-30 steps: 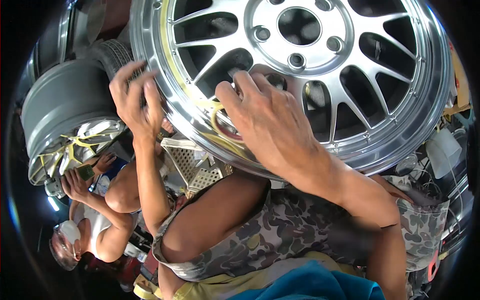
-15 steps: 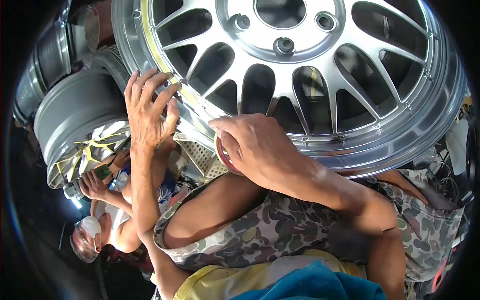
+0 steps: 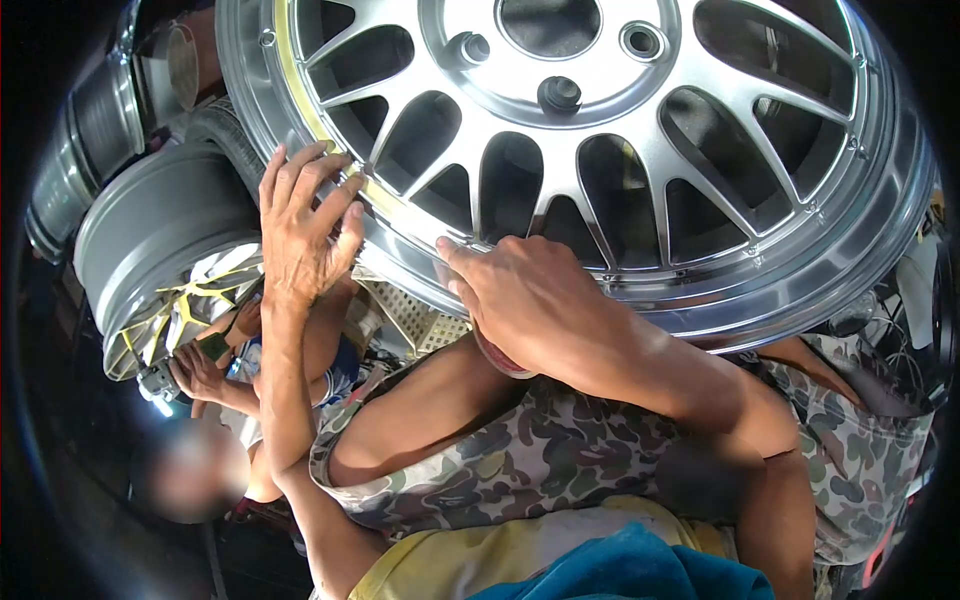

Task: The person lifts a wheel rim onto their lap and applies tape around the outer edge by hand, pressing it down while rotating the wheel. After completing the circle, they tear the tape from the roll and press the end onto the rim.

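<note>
A silver multi-spoke wheel rim (image 3: 567,150) with a polished lip fills the upper view, tilted in front of my lap. Yellow masking tape (image 3: 292,85) runs along the left inner edge of its lip. My left hand (image 3: 310,222) lies over this tape with fingers spread, fingertips touching the rim edge. Lower on the lip, my right hand (image 3: 535,295) is curled around a tape roll (image 3: 503,362), mostly hidden under the palm. Its index finger points onto the lip near the tape's lower end.
At left, another person's hand (image 3: 197,370) holds a small lit tool (image 3: 158,382) by a grey wheel (image 3: 170,215) with yellow-taped spokes. A further rim (image 3: 95,130) and a tyre (image 3: 225,135) stand behind. A perforated beige crate (image 3: 405,315) sits below my wheel.
My right hand has slid right along the lip with the tape roll, which now sits lower and more hidden. My left hand has shifted slightly right and down, still on the taped edge.
</note>
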The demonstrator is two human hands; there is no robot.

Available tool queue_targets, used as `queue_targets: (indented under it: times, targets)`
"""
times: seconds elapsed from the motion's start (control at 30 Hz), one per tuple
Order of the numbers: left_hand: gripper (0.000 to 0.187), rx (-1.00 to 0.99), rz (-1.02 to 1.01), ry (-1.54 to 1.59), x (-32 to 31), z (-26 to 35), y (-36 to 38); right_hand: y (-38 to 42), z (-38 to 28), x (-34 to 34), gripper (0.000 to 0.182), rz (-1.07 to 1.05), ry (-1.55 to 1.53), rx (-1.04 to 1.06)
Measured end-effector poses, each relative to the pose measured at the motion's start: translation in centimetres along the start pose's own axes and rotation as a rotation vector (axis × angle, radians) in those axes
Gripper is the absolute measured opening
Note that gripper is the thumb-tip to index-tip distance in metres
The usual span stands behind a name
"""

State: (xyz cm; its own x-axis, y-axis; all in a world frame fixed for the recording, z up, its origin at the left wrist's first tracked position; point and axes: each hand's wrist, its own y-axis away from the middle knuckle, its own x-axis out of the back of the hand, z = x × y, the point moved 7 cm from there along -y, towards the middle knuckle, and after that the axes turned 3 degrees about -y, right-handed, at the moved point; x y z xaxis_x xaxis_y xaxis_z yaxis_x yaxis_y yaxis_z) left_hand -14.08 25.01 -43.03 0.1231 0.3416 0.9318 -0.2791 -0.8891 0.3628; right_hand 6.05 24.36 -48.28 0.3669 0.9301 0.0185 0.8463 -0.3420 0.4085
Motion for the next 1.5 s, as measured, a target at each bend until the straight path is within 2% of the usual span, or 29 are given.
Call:
queue_targets:
  times: [0.17, 0.23, 0.4, 0.77, 0.83, 0.93, 0.97, 1.0, 1.07, 1.17, 1.5]
  targets:
    - [0.033, 0.016, -0.046, 0.076, -0.3, 2.2, 1.2, 0.0, 0.6, -0.3, 0.043, -0.040, 0.002, -0.031]
    - [0.032, 0.012, -0.058, 0.095, -0.3, 2.7, 1.3, 0.1, 0.7, -0.2, 0.044, -0.126, -0.070, -0.081]
    - [0.030, 0.030, -0.045, -0.040, 0.5, 0.7, 0.4, 0.2, 0.9, -0.5, 0.046, -0.117, -0.065, -0.086]
    - [0.027, 0.006, -0.060, -0.003, 0.1, 1.1, 0.1, 1.1, 0.9, 0.7, 0.045, -0.083, -0.048, -0.066]
    - [0.026, 0.004, -0.066, 0.006, 0.0, 1.1, 0.1, 1.5, 0.4, 1.2, 0.044, -0.040, -0.049, 0.034]
    - [0.026, -0.017, -0.068, 0.026, -0.2, 1.0, 0.1, 1.4, 0.3, -0.7, 0.045, -0.069, -0.097, 0.005]
    - [0.027, -0.026, -0.070, 0.029, -0.2, 1.0, 0.2, 1.6, -0.4, -0.7, 0.046, -0.001, -0.022, 0.143]
    - [0.027, -0.026, -0.070, 0.029, -0.2, 1.1, 0.2, 1.6, -0.3, -0.8, 0.046, 0.000, -0.022, 0.143]
    - [0.027, -0.018, -0.080, 0.037, -0.2, 1.2, 0.3, 1.4, 0.1, -0.7, 0.047, -0.084, -0.022, -0.029]
    - [0.032, -0.021, -0.115, 0.045, -0.5, 1.2, 0.7, 1.5, 0.9, -0.6, 0.047, -0.020, 0.004, -0.006]
    - [0.031, -0.010, -0.143, 0.101, -0.5, 3.7, 1.6, 1.1, 1.2, -0.8, 0.046, -0.034, 0.008, -0.044]
